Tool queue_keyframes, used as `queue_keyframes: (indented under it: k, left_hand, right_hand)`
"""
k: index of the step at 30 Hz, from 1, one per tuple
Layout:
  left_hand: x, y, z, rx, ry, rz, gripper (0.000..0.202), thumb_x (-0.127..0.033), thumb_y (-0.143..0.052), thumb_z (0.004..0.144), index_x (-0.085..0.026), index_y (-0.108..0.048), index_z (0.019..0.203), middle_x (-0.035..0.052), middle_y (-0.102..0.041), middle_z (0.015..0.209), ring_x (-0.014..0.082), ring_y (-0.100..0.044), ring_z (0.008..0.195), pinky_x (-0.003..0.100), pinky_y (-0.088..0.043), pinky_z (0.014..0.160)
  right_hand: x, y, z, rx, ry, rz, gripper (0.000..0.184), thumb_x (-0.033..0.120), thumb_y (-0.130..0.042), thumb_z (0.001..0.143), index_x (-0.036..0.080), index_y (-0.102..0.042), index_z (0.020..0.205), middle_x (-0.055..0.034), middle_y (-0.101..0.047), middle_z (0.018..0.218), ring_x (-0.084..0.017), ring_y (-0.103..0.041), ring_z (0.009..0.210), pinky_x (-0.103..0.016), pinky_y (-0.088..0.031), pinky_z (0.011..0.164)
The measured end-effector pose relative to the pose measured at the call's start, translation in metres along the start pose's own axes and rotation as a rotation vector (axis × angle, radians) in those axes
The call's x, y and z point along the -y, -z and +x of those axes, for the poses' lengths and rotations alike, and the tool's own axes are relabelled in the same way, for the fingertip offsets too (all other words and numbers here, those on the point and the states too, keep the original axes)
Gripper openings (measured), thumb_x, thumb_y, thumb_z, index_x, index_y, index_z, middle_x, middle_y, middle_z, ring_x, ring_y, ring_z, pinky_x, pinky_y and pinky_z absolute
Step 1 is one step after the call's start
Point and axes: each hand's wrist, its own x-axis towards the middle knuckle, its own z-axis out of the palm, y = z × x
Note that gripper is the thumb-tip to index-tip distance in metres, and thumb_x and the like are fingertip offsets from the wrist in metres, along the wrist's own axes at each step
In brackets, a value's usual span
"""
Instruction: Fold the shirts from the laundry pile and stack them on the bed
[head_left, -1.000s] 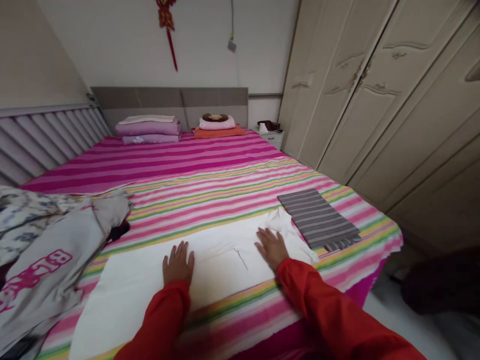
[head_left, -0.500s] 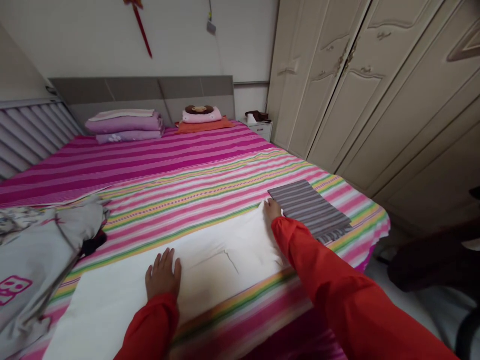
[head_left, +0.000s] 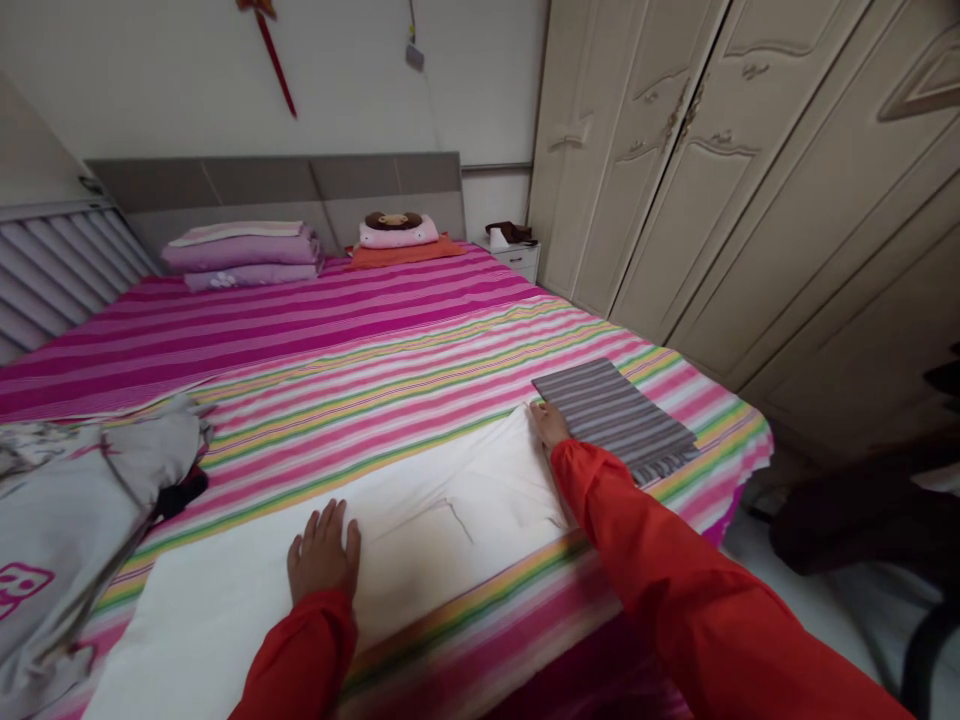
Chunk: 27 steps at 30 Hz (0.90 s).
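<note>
A long white cloth (head_left: 202,600) lies spread over the near part of the bed, with creases across its right half. My left hand (head_left: 325,555) rests flat on the middle of it, fingers stretched forward. At the cloth's far right corner, my right hand (head_left: 550,425) has its fingers closed on the edge, and fine folds run from there toward the middle. Just right of that hand is a folded grey striped scarf (head_left: 615,410) with a fringed end. Red sleeves cover both of my arms.
A heap of grey clothes (head_left: 97,500) lies at the left on the striped bedspread (head_left: 420,385). Folded purple bedding (head_left: 244,255) and a pink pillow (head_left: 397,232) sit by the headboard (head_left: 386,180). A cream wardrobe (head_left: 675,200) stands along the right.
The view has shifted slightly. Tension folds near the cloth's right corner look sharper, and my right hand's fingers sit a little differently there. My left hand stays flat in place.
</note>
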Motion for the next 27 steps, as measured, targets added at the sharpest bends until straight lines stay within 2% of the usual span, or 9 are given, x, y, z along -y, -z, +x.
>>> queue_keyframes:
  k: [2,5,8,11,15,19,22,24,27]
  left_hand:
    - [-0.001,0.000,0.000,-0.010,0.003,-0.001,0.051,-0.035,-0.026,0.094,-0.020,-0.050,0.137,0.0022,-0.044,0.147,0.0219,-0.036,0.137,0.042,-0.026,0.112]
    - [0.000,-0.002,0.001,-0.025,-0.001,0.005,0.051,-0.034,-0.026,0.093,-0.020,-0.049,0.137,0.0022,-0.044,0.147,0.0211,-0.037,0.137,0.041,-0.026,0.112]
    - [0.003,-0.003,0.002,-0.017,-0.009,0.008,0.052,-0.035,-0.025,0.094,-0.020,-0.048,0.139,0.0023,-0.042,0.149,0.0210,-0.036,0.137,0.041,-0.025,0.112]
    - [0.004,-0.004,0.002,0.006,0.006,0.003,0.053,-0.036,-0.023,0.094,-0.021,-0.047,0.139,0.0013,-0.041,0.150,0.0208,-0.035,0.138,0.040,-0.026,0.112]
    - [0.004,-0.004,0.003,0.019,0.010,-0.008,0.054,-0.037,-0.023,0.094,-0.021,-0.047,0.139,0.0007,-0.040,0.150,0.0214,-0.034,0.139,0.041,-0.026,0.112]
    - [0.007,-0.008,0.004,0.004,0.007,-0.010,0.053,-0.037,-0.025,0.093,-0.022,-0.048,0.138,0.0012,-0.042,0.149,0.0213,-0.035,0.138,0.041,-0.027,0.112]
    - [0.010,-0.013,0.005,-0.013,-0.009,-0.009,0.053,-0.037,-0.025,0.093,-0.022,-0.049,0.138,0.0013,-0.043,0.149,0.0213,-0.035,0.138,0.042,-0.027,0.112]
    - [0.011,-0.014,0.005,-0.030,-0.020,-0.006,0.053,-0.037,-0.025,0.093,-0.022,-0.049,0.138,0.0017,-0.044,0.148,0.0217,-0.036,0.138,0.042,-0.028,0.111]
    - [0.009,-0.013,0.004,-0.034,-0.018,-0.008,0.052,-0.036,-0.027,0.092,-0.023,-0.049,0.138,0.0016,-0.045,0.147,0.0215,-0.035,0.138,0.042,-0.028,0.111]
  right_hand:
    - [0.001,0.002,-0.024,0.030,-0.003,-0.063,0.052,0.035,-0.046,0.092,0.009,-0.042,0.137,-0.0108,-0.068,0.098,-0.022,-0.064,0.087,-0.032,-0.051,0.075]
    - [0.002,0.005,-0.060,0.061,0.046,-0.148,0.062,0.026,-0.044,0.091,0.016,-0.025,0.149,-0.0115,-0.063,0.119,-0.022,-0.062,0.101,-0.030,-0.048,0.083]
    - [-0.001,0.013,-0.072,0.087,0.067,-0.236,0.049,0.018,-0.036,0.092,0.019,-0.044,0.140,-0.0126,-0.062,0.119,-0.022,-0.063,0.098,-0.031,-0.047,0.083]
    - [-0.002,0.027,-0.061,0.096,0.053,-0.306,0.038,0.014,-0.038,0.090,0.013,-0.063,0.119,-0.0163,-0.065,0.106,-0.025,-0.063,0.096,-0.034,-0.046,0.083]
    - [0.022,0.038,-0.046,0.067,0.147,-0.335,0.041,0.016,-0.034,0.092,0.009,-0.059,0.123,-0.0200,-0.061,0.121,-0.026,-0.054,0.116,-0.037,-0.040,0.099]
    - [0.065,0.011,-0.070,0.180,0.425,-0.289,0.049,0.034,-0.034,0.097,0.017,-0.044,0.141,-0.0053,-0.044,0.148,-0.017,-0.037,0.135,-0.027,-0.027,0.111]
    - [0.076,-0.020,-0.098,0.393,0.660,-0.275,0.055,0.048,-0.034,0.095,0.024,-0.040,0.144,0.0008,-0.031,0.155,-0.022,-0.025,0.143,-0.037,-0.020,0.116]
    - [0.067,-0.029,-0.104,0.467,0.595,-0.340,0.058,0.052,-0.033,0.095,0.025,-0.039,0.145,0.0002,-0.029,0.156,-0.026,-0.019,0.145,-0.046,-0.015,0.117]
    - [0.039,-0.019,-0.083,0.402,0.292,-0.464,0.059,0.046,-0.029,0.096,0.018,-0.033,0.148,-0.0066,-0.025,0.157,-0.026,-0.017,0.145,-0.047,-0.013,0.116]
